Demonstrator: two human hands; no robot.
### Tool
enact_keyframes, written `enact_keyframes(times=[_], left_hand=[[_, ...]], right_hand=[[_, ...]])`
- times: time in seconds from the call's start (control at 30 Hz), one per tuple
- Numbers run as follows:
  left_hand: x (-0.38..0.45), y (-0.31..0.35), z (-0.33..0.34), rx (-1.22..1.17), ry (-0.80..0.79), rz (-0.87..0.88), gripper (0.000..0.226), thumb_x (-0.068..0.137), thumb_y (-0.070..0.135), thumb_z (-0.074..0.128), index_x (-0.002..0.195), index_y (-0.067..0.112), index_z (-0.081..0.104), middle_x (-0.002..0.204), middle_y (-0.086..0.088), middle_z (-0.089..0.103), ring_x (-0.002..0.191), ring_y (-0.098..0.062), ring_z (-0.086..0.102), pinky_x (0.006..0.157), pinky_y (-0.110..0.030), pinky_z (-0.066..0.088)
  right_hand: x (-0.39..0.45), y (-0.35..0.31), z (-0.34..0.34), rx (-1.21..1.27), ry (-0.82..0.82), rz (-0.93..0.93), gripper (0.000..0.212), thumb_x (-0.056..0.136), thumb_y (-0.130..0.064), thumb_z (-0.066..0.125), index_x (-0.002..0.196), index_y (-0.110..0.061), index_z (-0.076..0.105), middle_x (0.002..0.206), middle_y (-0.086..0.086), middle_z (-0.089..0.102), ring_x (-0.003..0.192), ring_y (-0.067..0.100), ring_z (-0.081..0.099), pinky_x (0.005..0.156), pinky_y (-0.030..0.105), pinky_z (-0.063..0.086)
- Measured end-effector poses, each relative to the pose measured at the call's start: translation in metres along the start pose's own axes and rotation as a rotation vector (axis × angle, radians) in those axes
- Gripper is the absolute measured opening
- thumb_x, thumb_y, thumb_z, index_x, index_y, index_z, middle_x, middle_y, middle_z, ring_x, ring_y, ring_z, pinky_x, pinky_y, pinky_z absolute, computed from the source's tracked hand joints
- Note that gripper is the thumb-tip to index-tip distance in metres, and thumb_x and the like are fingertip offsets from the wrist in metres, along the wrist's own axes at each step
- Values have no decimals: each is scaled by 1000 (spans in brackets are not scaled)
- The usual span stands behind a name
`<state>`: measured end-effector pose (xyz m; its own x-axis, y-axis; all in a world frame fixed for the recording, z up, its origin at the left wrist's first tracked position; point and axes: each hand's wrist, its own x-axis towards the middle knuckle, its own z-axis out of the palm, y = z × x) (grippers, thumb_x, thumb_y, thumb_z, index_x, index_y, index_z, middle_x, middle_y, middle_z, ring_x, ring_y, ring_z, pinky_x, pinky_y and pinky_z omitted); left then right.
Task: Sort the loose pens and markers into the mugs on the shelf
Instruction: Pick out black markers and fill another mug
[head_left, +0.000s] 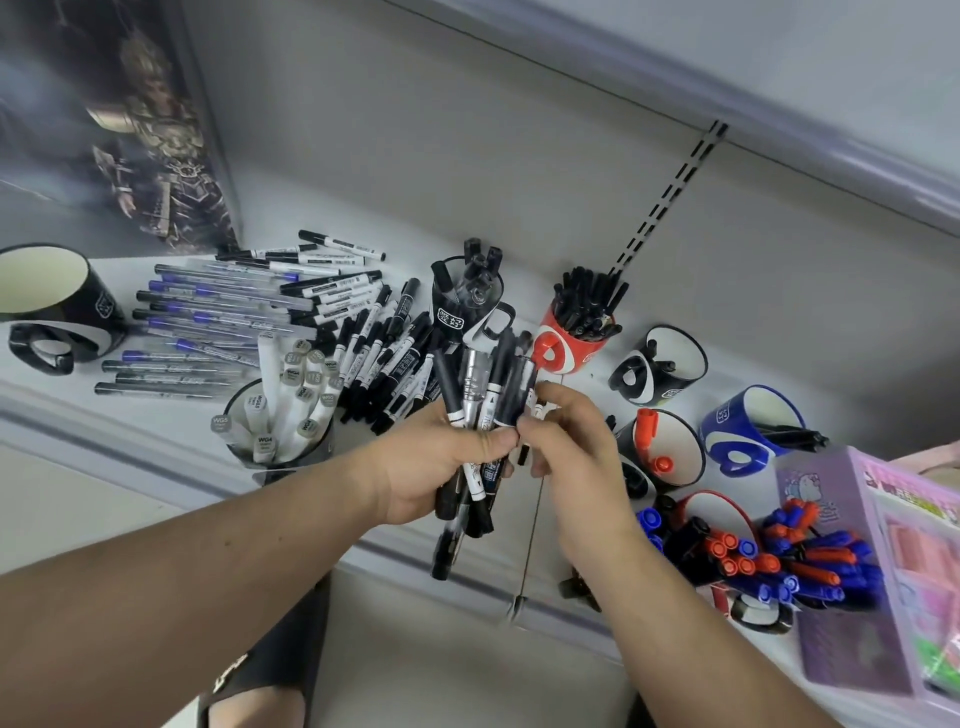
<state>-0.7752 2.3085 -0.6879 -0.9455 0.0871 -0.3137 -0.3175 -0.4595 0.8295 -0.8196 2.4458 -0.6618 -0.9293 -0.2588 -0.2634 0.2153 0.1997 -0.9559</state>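
At the shelf (93, 415), mid-sort: my left hand (431, 467) is wrapped round a bundle of black markers (480, 400), fanned upward; my right hand (566, 441) pinches one marker at the bundle's 3 o'clock edge; more loose pens (208, 312) lie at 10 o'clock, a heap of markers (384, 358) just beyond my fist; the red mug (566, 348) at 1 o'clock is already crammed, the black mug (660, 366) at 2 o'clock nearly bare. These feel likely light, stiff and slick-barrelled; I'd grip each mid-barrel, not by its cap, lest the bundle slide.
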Motion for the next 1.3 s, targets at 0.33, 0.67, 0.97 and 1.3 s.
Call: enact_keyframes(times=[0.33,0.67,0.97,1.3], left_hand=[[-9,19,-5,-198,-61,-135,23,81,20,65,103,22,72,85,0,69,68,-15,62,62,-27,51],[-7,9,-4,144,-32,-51,12,89,11,63,96,16,72,60,7,56,59,-13,47,60,-28,41],[-7,1,-4,381,-42,102,9,76,9,62,75,17,59,66,0,55,62,-14,45,59,-31,39],[-7,0,-7,251,-14,39,13,71,9,65,80,9,56,61,5,54,57,-10,48,56,-27,41]], right_hand=[[9,-33,-1,175,46,33,25,99,-27,53,80,-15,65,70,-4,70,73,17,64,88,42,46],[-5,-33,-13,356,-167,95,29,100,-16,39,98,-15,68,68,5,50,51,20,43,52,32,34],[-11,-28,-3,-54,-287,-131,48,86,1,58,120,-34,57,64,13,48,49,21,43,49,32,41],[-5,-34,-12,526,-369,116,30,88,-36,44,105,-13,52,72,7,50,53,21,41,53,32,30]])
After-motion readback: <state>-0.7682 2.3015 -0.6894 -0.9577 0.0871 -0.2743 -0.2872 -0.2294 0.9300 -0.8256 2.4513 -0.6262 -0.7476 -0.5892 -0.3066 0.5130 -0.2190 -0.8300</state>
